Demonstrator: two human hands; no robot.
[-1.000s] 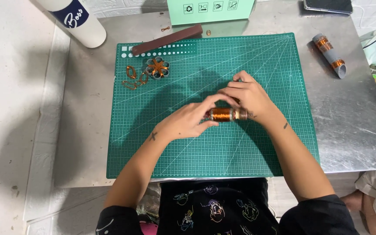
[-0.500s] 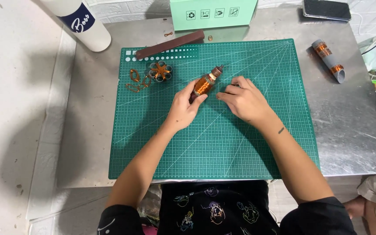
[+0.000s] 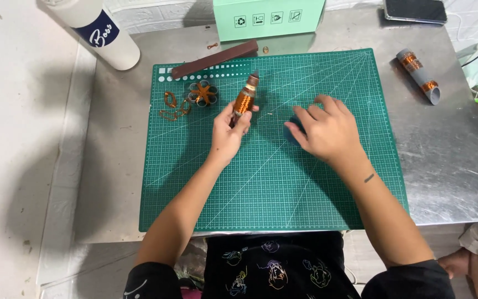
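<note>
White bottle [image 3: 98,30] at 11 o'clock off the green cutting mat [image 3: 272,182]. On mat, L to R: loose copper loops [image 3: 173,108] & a finished wire flower [image 3: 202,93], judged done work. Left hand [image 3: 229,133] clamped on copper-wound tube [image 3: 244,99], tip toward 12. Right hand [image 3: 323,130] rests on mat at 3 o'clock of it, fingers loosely apart, holding nothing visible. Second wound tube [image 3: 419,75] at 2 o'clock looks untouched. Vs 0.5 s ago: tube more upright, hands wider apart.
</note>
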